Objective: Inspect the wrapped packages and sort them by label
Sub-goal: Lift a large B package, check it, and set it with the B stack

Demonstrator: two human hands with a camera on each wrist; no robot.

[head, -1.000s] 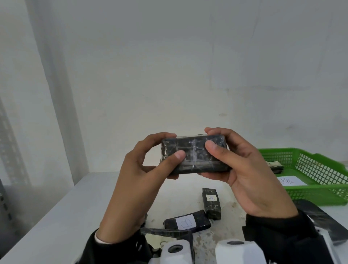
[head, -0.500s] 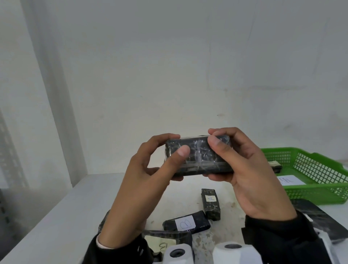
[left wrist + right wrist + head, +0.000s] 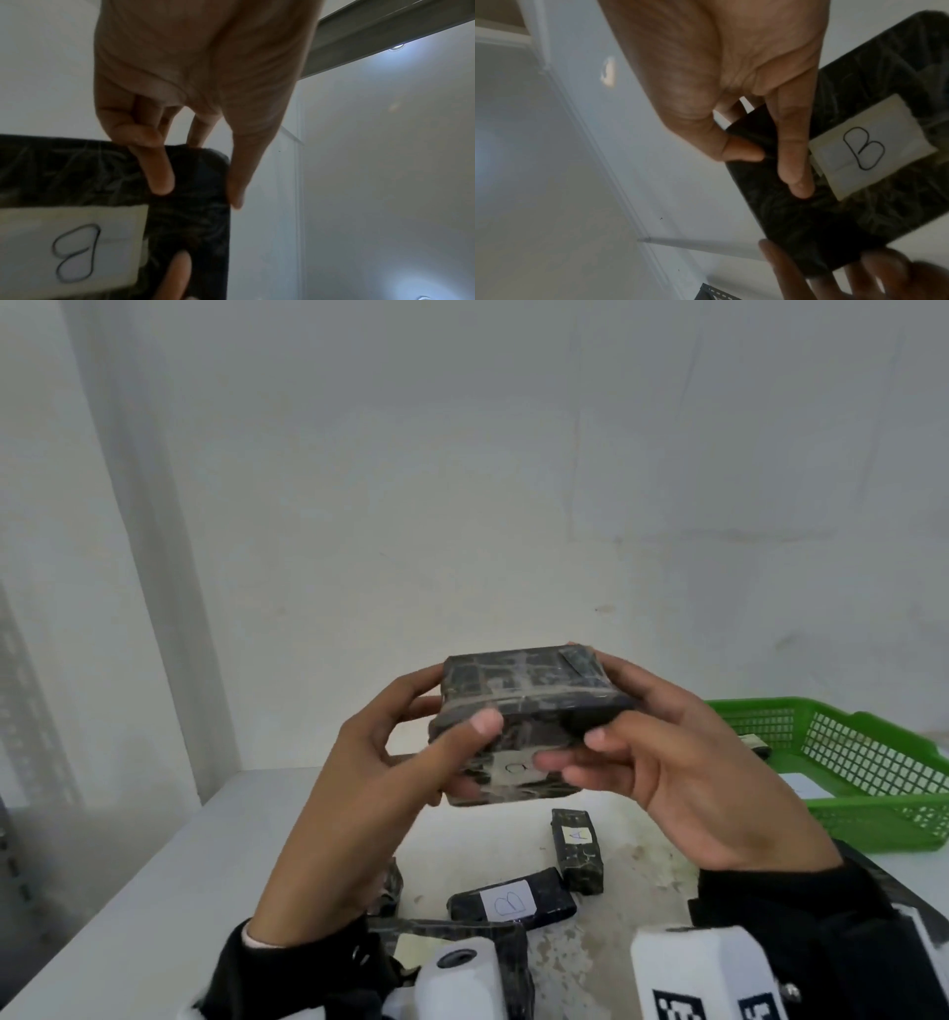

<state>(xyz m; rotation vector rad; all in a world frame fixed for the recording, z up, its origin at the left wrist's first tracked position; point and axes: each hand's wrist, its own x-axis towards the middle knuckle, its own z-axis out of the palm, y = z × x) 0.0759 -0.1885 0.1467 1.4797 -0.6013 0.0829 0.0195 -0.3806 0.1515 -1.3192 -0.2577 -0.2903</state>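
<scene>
Left hand [image 3: 359, 793]: thumb on the near face, fingers behind the far side, gripping the left end of the held package [image 3: 518, 711].
Right hand [image 3: 703, 773]: thumb on the near edge, fingers curled underneath, gripping the right end.
Held package: dark, plastic-wrapped, taped block, held up in the air between both hands, above the surface [image 3: 154, 891] and clear of it, tipped so its underside starts to face the person.
Label [image 3: 870, 150]: white paper on that underside; both wrist views read a handwritten "B".
Step in hand: inspection, judged; the package is being turned to expose its label.
Next move: calls for carrying it to the B group, probably with one hand letting go. Where B goes is not shown for certain.
Package B [image 3: 513, 901]: lies flat on the surface below the hands, label up.
Package A [image 3: 577, 850]: just beside it, toward the wall, label up.
Other packages: more dark wrapped pieces at the near edge, partly hidden by the wrists; labels unreadable.
Green basket [image 3: 873, 762]: on the right, well apart from the hands; a dark package and a white sheet inside, writing too small to read.
Surface: white, scuffed and stained near the packages.
Room: plain white wall behind, a pale vertical post at left.
</scene>
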